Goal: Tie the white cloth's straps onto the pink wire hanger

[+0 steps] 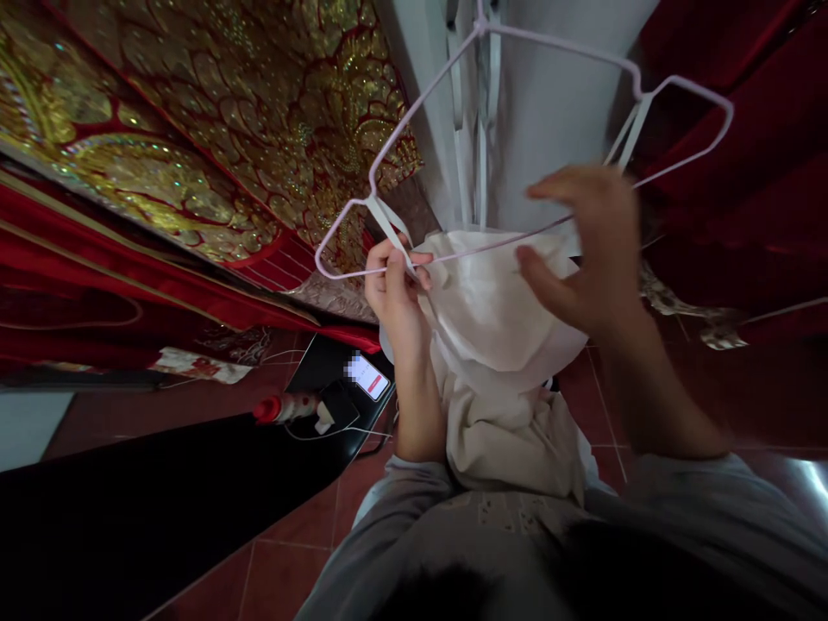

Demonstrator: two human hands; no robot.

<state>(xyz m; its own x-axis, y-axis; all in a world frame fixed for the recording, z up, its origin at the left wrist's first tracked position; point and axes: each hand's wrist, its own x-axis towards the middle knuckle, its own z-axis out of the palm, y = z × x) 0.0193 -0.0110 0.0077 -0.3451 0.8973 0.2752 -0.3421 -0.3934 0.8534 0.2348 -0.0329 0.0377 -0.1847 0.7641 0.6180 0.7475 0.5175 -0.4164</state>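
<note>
A pale lilac clothes hanger [556, 42] hangs in front of me. From its left notch runs a white garment strap [386, 217], which my left hand [398, 280] pinches beside the hanger's lower bar. Another white strap [630, 138] loops over the right notch. Below the bar, a cream-white garment [495, 319] drapes down in folds toward my lap. My right hand [595, 250] is slightly blurred, with thumb and fingers spread apart near the garment's upper right. Nothing shows between its fingers.
Gold-sequined red garments [259, 112] hang at left, dark red cloth [743, 198] at right. On a black table [194, 483] at lower left lie a lit phone [370, 377] and a red-capped bottle [285, 408]. White panels stand behind the hanger; red tiles cover the floor.
</note>
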